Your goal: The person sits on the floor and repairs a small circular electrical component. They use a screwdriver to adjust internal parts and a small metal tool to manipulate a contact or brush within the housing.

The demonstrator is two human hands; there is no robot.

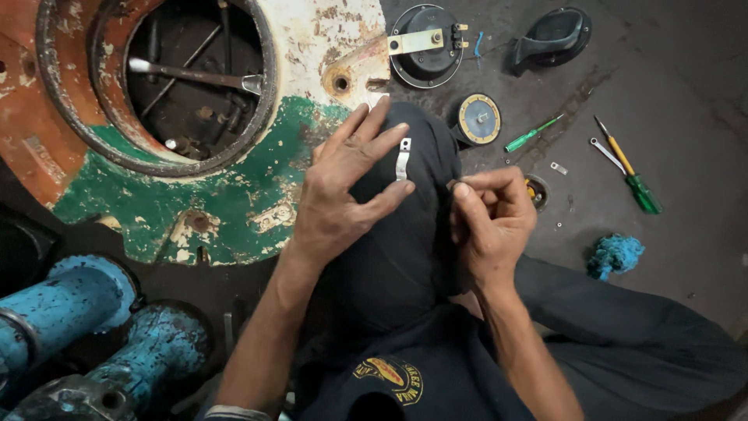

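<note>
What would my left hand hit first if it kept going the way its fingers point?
Probably the small bent metal strip lying on your dark-trousered knee, just off the left hand's fingertips. Beyond it lies the round yellow-faced disc, though depth is unclear.

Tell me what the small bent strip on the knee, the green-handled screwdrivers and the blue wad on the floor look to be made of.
The small bent silver strip looks like bare, bright metal: it glints and has a punched hole. The green-handled screwdrivers seem to have translucent plastic grips and steel shafts. The fluffy blue wad looks like cotton waste or rag, stringy and matte.
</note>
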